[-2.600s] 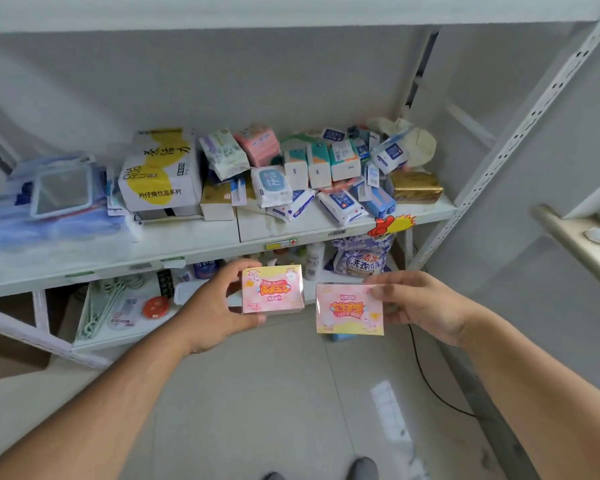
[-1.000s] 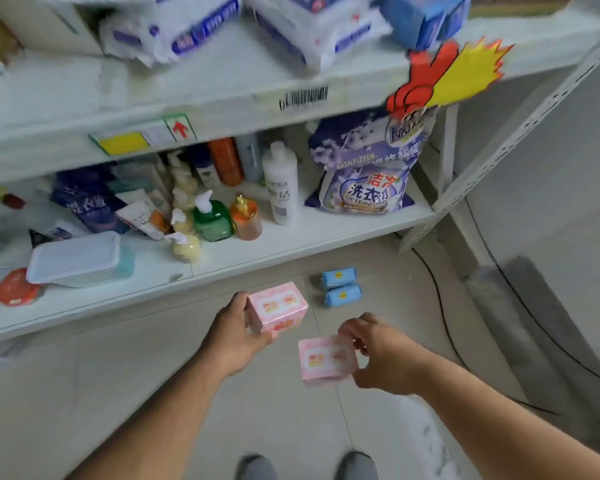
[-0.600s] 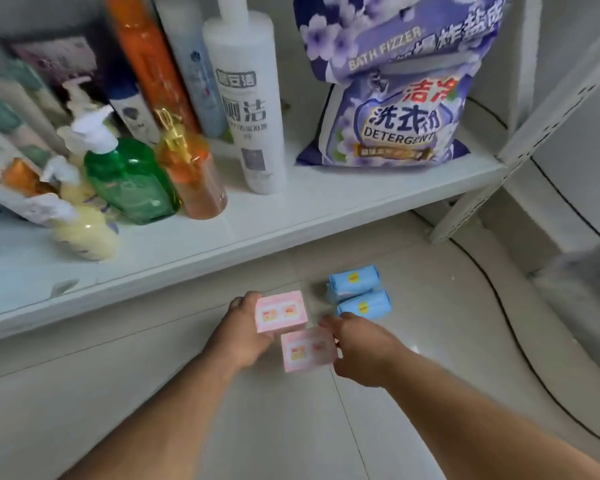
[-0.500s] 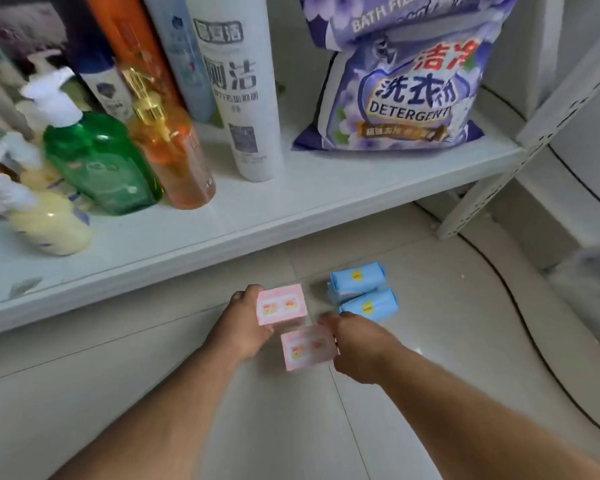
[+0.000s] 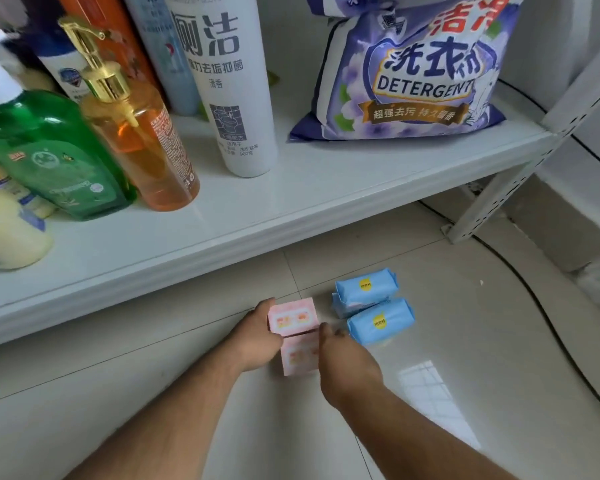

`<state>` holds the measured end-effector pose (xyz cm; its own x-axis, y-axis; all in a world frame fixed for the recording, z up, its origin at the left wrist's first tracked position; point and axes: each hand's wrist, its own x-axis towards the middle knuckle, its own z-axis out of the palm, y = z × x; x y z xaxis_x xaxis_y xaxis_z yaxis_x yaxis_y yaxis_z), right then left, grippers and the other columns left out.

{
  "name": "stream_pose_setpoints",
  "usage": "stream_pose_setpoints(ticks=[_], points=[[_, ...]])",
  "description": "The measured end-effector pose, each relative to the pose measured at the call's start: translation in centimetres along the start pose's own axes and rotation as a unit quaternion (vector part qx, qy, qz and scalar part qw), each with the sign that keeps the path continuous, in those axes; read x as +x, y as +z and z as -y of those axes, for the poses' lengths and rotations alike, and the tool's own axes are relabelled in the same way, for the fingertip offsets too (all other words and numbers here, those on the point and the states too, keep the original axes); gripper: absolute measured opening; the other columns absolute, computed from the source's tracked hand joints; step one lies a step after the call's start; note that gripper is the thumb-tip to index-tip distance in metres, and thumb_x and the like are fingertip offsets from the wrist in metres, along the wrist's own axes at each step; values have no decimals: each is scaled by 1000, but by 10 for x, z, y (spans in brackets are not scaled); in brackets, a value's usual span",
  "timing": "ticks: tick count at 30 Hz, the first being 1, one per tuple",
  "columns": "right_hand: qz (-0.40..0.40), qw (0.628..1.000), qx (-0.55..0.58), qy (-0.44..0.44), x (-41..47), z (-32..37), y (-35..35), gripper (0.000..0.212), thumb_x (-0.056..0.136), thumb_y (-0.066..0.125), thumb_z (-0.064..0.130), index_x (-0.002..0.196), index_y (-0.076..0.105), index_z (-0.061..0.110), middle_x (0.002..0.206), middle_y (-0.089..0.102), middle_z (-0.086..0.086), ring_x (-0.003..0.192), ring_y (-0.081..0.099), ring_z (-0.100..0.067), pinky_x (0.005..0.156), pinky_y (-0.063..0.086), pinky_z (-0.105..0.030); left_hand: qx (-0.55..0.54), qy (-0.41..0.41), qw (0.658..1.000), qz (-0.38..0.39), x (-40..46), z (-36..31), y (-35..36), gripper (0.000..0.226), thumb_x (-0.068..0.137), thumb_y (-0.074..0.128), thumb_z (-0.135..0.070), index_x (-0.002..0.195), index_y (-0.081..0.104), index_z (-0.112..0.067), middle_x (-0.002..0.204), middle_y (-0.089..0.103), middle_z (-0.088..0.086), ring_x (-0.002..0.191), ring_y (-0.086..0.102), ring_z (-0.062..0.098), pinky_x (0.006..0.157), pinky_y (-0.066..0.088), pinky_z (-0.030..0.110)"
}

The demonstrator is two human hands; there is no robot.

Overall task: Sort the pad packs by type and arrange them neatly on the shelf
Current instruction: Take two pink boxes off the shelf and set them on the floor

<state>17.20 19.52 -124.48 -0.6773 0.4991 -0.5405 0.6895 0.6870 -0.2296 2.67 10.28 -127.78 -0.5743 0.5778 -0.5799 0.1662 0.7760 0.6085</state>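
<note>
Pink pad packs sit end to end on the floor: far pack (image 5: 293, 315) gripped by the left hand (image 5: 257, 336), near pack (image 5: 299, 355) by the right hand (image 5: 343, 362), just left of two blue packs (image 5: 373, 304).

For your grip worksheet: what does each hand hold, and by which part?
Left hand grips the upper pink pack by its left end; right hand grips the lower pink pack by its right side.

Lower shelf (image 5: 291, 202): green pump bottle (image 5: 45, 157), orange pump bottle (image 5: 146, 147), white cleaner bottle (image 5: 229, 81), purple detergent bag (image 5: 413, 71). Black cable (image 5: 548, 323) crosses floor.
</note>
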Motion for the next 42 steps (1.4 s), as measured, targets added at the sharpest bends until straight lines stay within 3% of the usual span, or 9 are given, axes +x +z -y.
stream_pose_setpoints(ticks=[4,10,14,17,19,22,25,32,42], points=[[-26,996,76,37,-7,8,10,45,90,53,11,133,41,14,130,57,-5,116,59,-17,90,49,-25,-16,0,1000,-20,-7,4,5,67,91,63,-27,151,32,-30,136,55,-5,107,59,19,84,51,29],[-32,990,127,47,-8,13,24,40,89,50,15,129,53,15,128,60,-3,117,58,-16,96,47,-22,-78,-20,996,-35,-3,11,19,70,87,68,-13,146,39,-35,123,64,-6,105,64,20,86,59,43],[-36,994,104,23,-9,14,26,57,92,46,19,149,41,15,147,49,-4,140,37,-20,117,24,-22,-100,-21,994,-43,-2,9,25,70,87,70,-12,145,39,-34,123,65,-6,106,65,19,87,58,43],[-29,993,112,11,-20,14,22,67,97,46,18,158,20,8,164,25,-6,153,14,-20,120,9,-20,-85,-20,995,-42,-8,5,23,76,89,68,-17,150,29,-39,131,62,-8,111,63,18,93,56,42],[-32,992,124,15,-33,13,20,70,98,46,19,159,14,7,167,15,-6,154,11,-18,119,12,-19,-51,-25,998,-36,-23,-3,16,77,92,63,-20,154,20,-38,140,56,-8,118,59,17,100,50,35],[-15,993,121,12,-69,17,-5,65,99,47,24,157,22,9,166,17,-6,151,21,-19,118,23,-24,43,-28,998,-24,-75,-34,-11,73,96,57,-27,155,14,-36,150,45,-8,126,54,19,104,45,32],[-4,997,70,-18,-119,28,-64,61,99,48,33,154,30,15,165,22,-5,151,22,-22,120,25,-31,155,-13,988,-2,-153,-87,-54,68,99,51,-26,155,14,-35,154,40,-5,133,47,20,104,42,30],[16,993,-80,-88,-282,80,-280,75,101,41,49,160,9,16,169,2,-9,155,-5,-29,124,2,-50,322,-9,947,-3,-362,-237,-176,69,97,44,-36,156,9,-30,166,7,3,149,18,25,114,31,40],[-88,963,-177,-182,-526,162,-581,82,97,44,56,160,11,15,168,5,-10,155,-1,-30,123,4,-51,330,-3,934,-134,-648,-446,-347,77,93,48,-44,156,8,-29,166,6,2,149,17,28,115,26,48]])
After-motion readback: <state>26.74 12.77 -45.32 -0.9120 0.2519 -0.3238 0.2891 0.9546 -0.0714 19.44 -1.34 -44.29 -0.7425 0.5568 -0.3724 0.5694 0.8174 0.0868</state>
